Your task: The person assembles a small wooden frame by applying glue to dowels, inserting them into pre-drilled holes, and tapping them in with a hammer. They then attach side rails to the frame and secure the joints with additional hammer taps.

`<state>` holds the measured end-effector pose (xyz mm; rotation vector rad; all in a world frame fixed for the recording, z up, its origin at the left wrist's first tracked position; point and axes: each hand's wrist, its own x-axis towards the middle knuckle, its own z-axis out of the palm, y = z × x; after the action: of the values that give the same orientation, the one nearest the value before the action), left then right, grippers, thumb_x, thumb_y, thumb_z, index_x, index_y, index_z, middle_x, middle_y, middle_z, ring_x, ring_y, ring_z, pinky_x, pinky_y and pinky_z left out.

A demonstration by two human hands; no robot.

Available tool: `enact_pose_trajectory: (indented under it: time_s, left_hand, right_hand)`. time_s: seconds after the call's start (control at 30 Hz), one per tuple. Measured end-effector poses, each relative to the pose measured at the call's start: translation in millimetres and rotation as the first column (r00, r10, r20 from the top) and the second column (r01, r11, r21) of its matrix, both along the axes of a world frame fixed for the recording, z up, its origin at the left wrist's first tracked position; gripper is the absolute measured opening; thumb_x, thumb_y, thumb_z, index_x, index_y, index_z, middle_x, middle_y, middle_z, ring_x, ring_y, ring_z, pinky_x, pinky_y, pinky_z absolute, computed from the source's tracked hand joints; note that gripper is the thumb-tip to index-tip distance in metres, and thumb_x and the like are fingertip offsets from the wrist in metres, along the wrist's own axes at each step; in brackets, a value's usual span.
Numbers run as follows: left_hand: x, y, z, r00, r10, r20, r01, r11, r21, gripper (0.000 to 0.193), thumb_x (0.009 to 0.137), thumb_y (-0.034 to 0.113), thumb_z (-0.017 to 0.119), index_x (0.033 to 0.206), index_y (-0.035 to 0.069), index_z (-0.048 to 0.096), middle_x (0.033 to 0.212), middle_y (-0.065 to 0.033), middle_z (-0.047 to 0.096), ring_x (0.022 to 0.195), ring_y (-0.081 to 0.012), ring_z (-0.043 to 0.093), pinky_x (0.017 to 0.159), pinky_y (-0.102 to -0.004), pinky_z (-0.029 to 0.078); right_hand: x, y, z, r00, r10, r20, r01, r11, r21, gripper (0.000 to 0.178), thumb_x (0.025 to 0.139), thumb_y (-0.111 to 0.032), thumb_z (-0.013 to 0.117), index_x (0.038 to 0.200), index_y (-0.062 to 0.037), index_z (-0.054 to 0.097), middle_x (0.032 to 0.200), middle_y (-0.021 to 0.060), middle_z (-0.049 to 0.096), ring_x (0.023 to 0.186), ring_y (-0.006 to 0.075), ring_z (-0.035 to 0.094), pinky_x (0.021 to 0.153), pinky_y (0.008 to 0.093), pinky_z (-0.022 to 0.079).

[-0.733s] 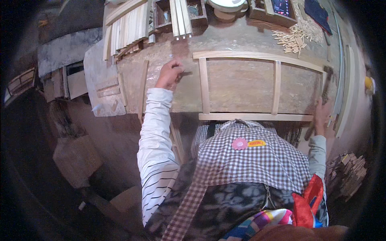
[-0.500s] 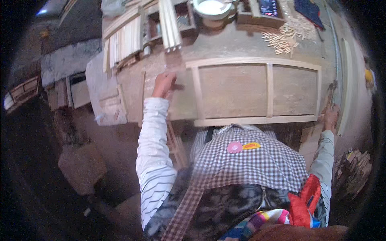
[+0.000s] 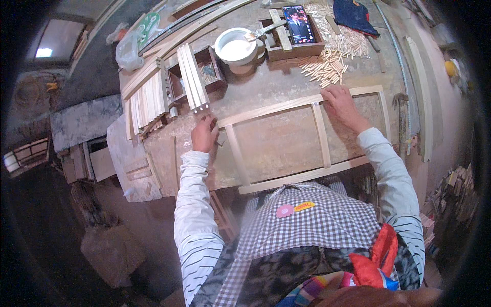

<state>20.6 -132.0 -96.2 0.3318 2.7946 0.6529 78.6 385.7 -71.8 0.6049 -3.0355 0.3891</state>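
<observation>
A ladder-like wooden frame [image 3: 273, 109] of pale strips lies on the workbench in front of me. My right hand [image 3: 343, 106] is over its far rail, fingers curled round the wood close to the middle crosspiece [image 3: 321, 135]. Just left of the frame's open end, my left hand [image 3: 205, 134] is closed with bent fingers; whatever may be in them is hidden. Beyond it, a few wooden strips [image 3: 192, 77] with small pegs in their near ends rest across a divided wooden box [image 3: 217, 69]. A hammer [image 3: 402, 123] lies to the frame's right.
At the back stand a white bowl [image 3: 235, 46] with a brush [image 3: 263, 30] across its rim and a wooden box [image 3: 279, 53] bearing a phone [image 3: 299, 25]. Wooden dowels [image 3: 327, 69] are heaped beside a dark cap [image 3: 356, 15]. Stacked strips [image 3: 146, 100] occupy the left.
My right hand has left the hammer at the right edge and come onto the frame's far rail. My left hand stays closed near the pegged strips. The whole view has shifted and tilted.
</observation>
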Motion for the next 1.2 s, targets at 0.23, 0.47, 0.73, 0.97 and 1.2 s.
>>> enact_pose_trajectory:
  time_s: [0.23,0.47,0.73,0.97,1.2]
  left_hand:
    - [3.7,-12.5,-10.9,0.997,-0.052,-0.053,0.049,0.997,-0.056,0.02,0.089,0.021,0.068,0.103,0.007,0.063,0.098,-0.0173,0.07,0.089,-0.0415,0.068,0.073,-0.05,0.055]
    - [33.3,-60.9,-18.2,0.988,-0.116,-0.103,0.118,0.993,0.022,0.028,0.088,0.022,0.069,0.11,0.004,0.069,0.103,-0.023,0.073,0.095,-0.0437,0.069,0.079,-0.0501,0.054]
    - [56.3,-107.4,1.1,0.698,0.469,0.541,-0.706,0.573,0.416,0.025,0.095,0.017,0.067,0.11,-0.003,0.066,0.108,-0.0224,0.073,0.092,-0.0235,0.071,0.079,-0.0365,0.055]
    - [61.8,-128.2,14.7,0.892,0.408,0.192,-0.433,0.895,0.109,0.037,0.086,0.027,0.077,0.109,-0.001,0.067,0.088,-0.0161,0.076,0.084,-0.0276,0.074,0.077,-0.039,0.055]
    - [49.7,-108.3,1.1,0.952,0.281,0.12,-0.294,0.95,0.107,0.034,0.088,0.026,0.075,0.11,0.002,0.066,0.095,-0.0187,0.074,0.089,-0.0372,0.072,0.08,-0.0439,0.055]
  right_hand:
    - [-9.8,10.6,44.5,0.991,0.008,0.133,0.013,0.988,-0.152,0.039,0.086,-0.012,0.071,0.123,-0.0069,0.061,0.115,0.0165,0.066,0.113,0.0372,0.06,0.097,0.0481,0.046]
    - [21.6,23.6,158.4,0.987,0.06,-0.147,-0.088,0.977,-0.193,0.044,0.081,-0.003,0.078,0.122,-0.0064,0.063,0.109,0.0164,0.069,0.093,0.037,0.067,0.079,0.0444,0.055]
    - [96.6,-9.8,182.2,0.922,0.126,-0.365,-0.19,0.971,-0.146,0.038,0.079,-0.002,0.079,0.113,-0.0081,0.063,0.1,0.0116,0.069,0.085,0.0315,0.068,0.072,0.0435,0.055]
    - [194.2,-56.9,74.4,0.99,0.093,0.108,-0.054,0.946,-0.321,0.032,0.077,-0.004,0.074,0.107,-0.0089,0.062,0.104,0.0096,0.068,0.09,0.0317,0.065,0.08,0.0437,0.051]
    - [207.5,-53.4,26.8,0.943,0.148,0.298,-0.043,0.943,-0.329,0.029,0.083,-0.009,0.074,0.109,-0.0077,0.062,0.108,0.012,0.067,0.1,0.0343,0.062,0.087,0.0458,0.048]
